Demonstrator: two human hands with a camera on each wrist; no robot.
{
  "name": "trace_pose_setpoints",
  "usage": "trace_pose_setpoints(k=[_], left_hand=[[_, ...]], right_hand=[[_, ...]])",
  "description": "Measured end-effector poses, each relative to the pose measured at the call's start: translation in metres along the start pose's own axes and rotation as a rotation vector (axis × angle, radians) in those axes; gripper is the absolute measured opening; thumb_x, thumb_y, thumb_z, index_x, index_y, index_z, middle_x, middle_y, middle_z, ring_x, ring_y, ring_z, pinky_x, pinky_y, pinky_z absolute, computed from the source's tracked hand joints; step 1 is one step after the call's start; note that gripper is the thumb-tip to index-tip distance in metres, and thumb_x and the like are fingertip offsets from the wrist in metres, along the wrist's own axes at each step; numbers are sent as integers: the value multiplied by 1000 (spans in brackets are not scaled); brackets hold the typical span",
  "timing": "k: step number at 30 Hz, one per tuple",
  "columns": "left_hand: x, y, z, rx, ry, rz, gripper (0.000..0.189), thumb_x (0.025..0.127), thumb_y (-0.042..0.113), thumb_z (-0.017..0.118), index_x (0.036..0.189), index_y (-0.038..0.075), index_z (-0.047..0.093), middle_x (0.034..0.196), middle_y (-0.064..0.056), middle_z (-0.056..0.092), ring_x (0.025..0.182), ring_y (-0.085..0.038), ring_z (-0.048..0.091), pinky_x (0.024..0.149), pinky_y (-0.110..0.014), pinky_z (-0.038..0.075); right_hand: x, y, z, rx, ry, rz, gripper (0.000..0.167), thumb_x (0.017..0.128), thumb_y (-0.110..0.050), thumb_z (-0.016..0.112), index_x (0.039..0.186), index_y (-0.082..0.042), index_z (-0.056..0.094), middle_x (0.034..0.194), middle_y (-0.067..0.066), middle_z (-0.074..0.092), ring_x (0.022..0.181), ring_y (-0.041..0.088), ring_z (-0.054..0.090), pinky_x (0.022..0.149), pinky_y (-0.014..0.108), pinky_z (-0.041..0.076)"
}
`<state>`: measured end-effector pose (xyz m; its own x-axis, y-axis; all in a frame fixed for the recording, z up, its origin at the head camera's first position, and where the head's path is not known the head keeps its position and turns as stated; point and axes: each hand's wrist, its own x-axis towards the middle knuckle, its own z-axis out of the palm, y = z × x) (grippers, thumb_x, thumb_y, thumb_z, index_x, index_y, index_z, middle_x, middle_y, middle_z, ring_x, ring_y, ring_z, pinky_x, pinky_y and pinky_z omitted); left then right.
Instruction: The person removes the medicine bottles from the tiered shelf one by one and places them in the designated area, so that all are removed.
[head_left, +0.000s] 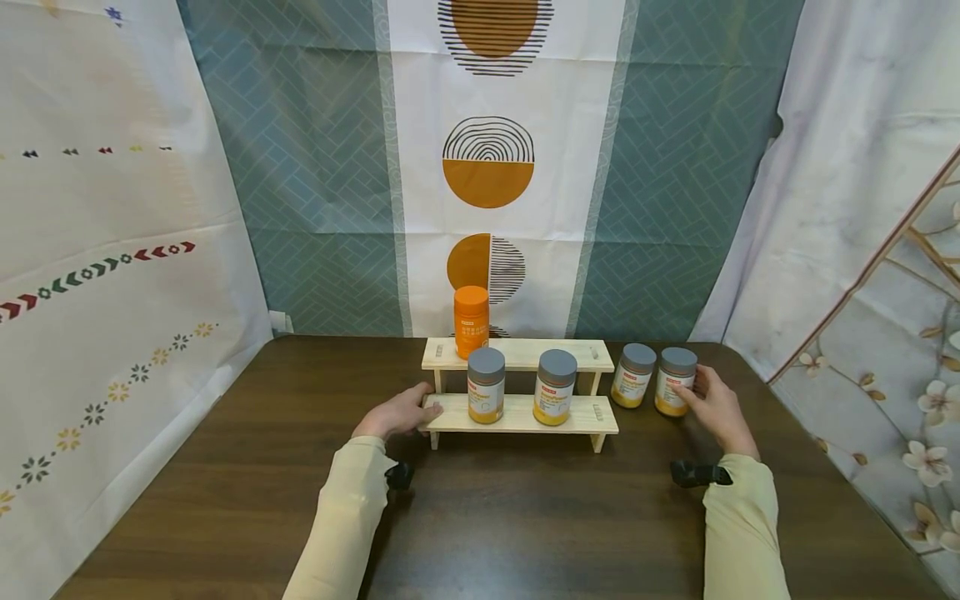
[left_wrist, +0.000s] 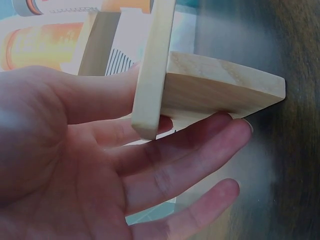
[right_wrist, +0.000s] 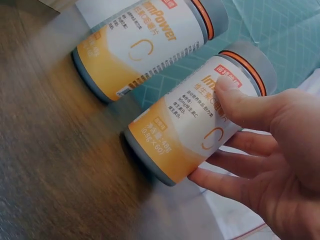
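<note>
The squat plastic jar with a grey lid and a white-and-yellow label (head_left: 667,390) is at the right of the scene, apparently upright on the dark brown wood-grain table (head_left: 525,521). The right hand (head_left: 722,410) pinches it from the right, thumb on the label and fingers against the side, as the right wrist view shows. Whether its base has left the table at all, I cannot tell.

Just to its left, a matching grey-lidded jar (head_left: 632,377) stands on the table, apart from any hand. Further left is the pale, unpainted wooden two-tier stand (head_left: 519,411). The left hand (head_left: 396,415) grips the left end of its near, lower board, thumb above and fingers beneath, the outer fingers spread. On that board stand two more grey-lidded jars, one left of centre (head_left: 486,388) and one right of centre (head_left: 555,390); a bright orange plastic jar (head_left: 472,323) stands at the left of the far, upper board.

The step in hand looks like taking hold of the rightmost jar while the stand is steadied. A move with it would call for a firm pinch, a straight lift, and room past its neighbour.

Beyond the table's far edge hangs teal and white patterned cloth (head_left: 322,167).
</note>
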<state>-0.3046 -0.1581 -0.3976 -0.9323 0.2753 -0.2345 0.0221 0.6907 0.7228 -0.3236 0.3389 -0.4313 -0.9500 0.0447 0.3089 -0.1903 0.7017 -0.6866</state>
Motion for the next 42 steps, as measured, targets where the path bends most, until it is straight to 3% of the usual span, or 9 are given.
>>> trace_pose_setpoints(k=[8,14,17,26,33,42], left_hand=[[-2,0,1,-2,1,-10,42,101,22,52,135,0,43,114,-19,60,87,-25,67,77,-41,50],[-2,0,2,-6,0,-7,40,101,21,52,133,-1,43,110,-18,62,86,-25,67,75,-39,49],[-2,1,2,-7,-1,0,40,101,21,52,133,-1,43,109,-18,62,85,-26,67,74,-39,49],[-2,-1,3,-18,-8,-2,39,101,21,50,133,-1,43,109,-19,62,87,-28,68,74,-38,48],[-1,-1,2,-16,-1,-15,39,101,22,51,133,1,43,111,-17,61,88,-25,66,79,-42,49],[1,0,1,-25,8,-9,40,101,21,51,134,0,44,117,-19,59,95,-26,62,80,-42,50]], right_hand=[[-4,4,-3,108,-66,1,63,100,-15,54,144,15,20,140,44,35,129,55,39,104,58,35],[-3,-5,-14,312,-101,-20,88,97,-9,57,152,-2,-12,154,39,2,143,55,3,110,69,12],[-3,-12,-22,318,-79,-38,91,98,-13,57,153,-6,-15,156,35,-3,145,51,-4,108,71,10],[-7,-31,-38,218,-20,-76,79,97,-11,57,152,4,2,153,38,12,141,55,8,106,70,17],[-8,-47,-47,148,7,-90,74,99,-18,55,153,2,8,155,35,15,141,55,13,107,68,19],[-8,-76,-53,86,140,-140,62,100,-20,51,151,1,22,150,35,29,137,53,27,108,62,26]])
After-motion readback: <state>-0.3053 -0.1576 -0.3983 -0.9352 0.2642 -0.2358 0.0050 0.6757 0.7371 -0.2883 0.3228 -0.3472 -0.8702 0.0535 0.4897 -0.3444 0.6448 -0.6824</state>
